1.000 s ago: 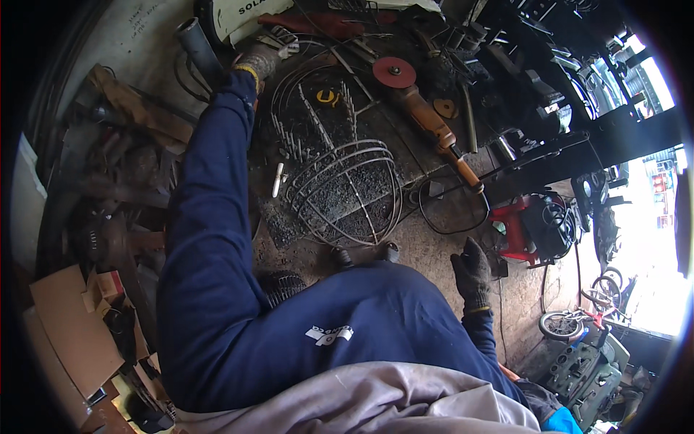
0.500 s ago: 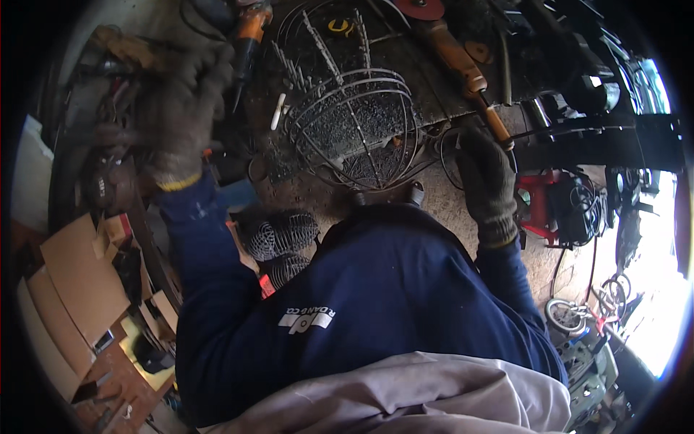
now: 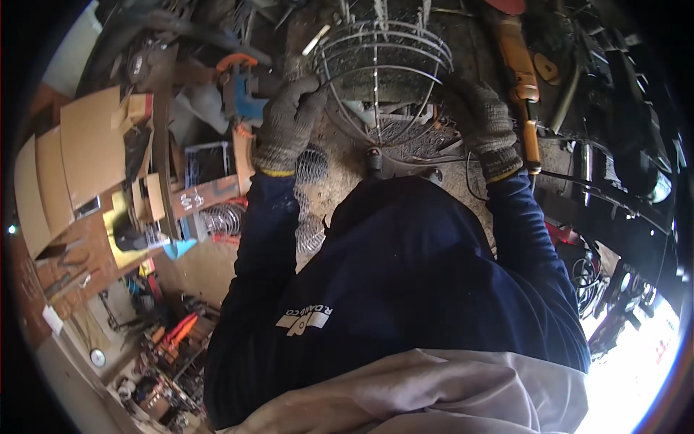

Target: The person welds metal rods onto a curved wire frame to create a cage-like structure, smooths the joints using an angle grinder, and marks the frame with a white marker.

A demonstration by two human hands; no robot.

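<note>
A round cage of bent metal wire [image 3: 376, 46], with curved hoops and ribs, sits at the near edge of the dark workbench in front of me. My left hand [image 3: 286, 124], in a grey knit glove with a yellow cuff, has its fingers curled at the cage's left side. On the opposite side my right hand [image 3: 486, 124], gloved alike, closes at the wire; its fingertips are dark and partly hidden in shadow. An orange angle grinder [image 3: 517, 61] with a red disc lies just right of the cage. A short white stick [image 3: 316, 40] rests left of it.
Cardboard [image 3: 90, 145] stands on a brown table at the left. A blue tool part [image 3: 247, 101] lies near my left hand. Wire coils [image 3: 224, 219] sit lower left. A yellowish ring [image 3: 546, 67] and dark metal parts lie right of the grinder. A cable runs along the right.
My left hand has come from the far left of the bench to the cage's left side. My right hand has moved up to its right side. The view has swung left.
</note>
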